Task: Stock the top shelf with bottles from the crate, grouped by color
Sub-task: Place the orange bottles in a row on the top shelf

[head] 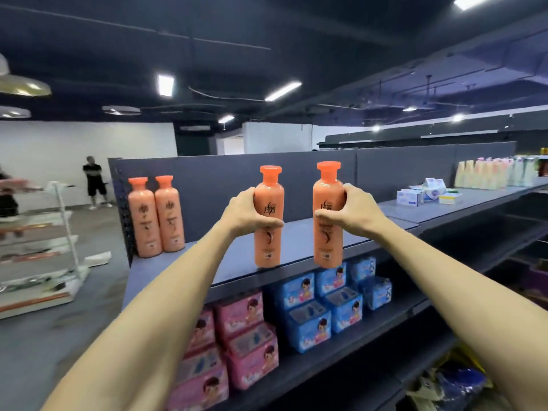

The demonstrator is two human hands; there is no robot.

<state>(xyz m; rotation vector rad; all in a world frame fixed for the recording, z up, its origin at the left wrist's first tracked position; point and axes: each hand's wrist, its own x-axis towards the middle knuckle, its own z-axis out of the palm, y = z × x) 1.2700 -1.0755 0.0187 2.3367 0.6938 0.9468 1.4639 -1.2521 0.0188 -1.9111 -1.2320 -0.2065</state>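
Two orange bottles held upright, one per hand, at the front edge of the top shelf (299, 235).

Left hand (247, 212) wrapped round the left bottle (268, 247), right hand (354, 210) round the right bottle (327, 247); long axes vertical, bases at the shelf lip. Farther back and well to the left, standing pair (145, 223) of matching orange bottles beside the end panel (120, 209); left hand the nearer, so probably a leftward, inward carry.

Top shelf (296, 241), 2 orange bottles (145, 221) upright at left end
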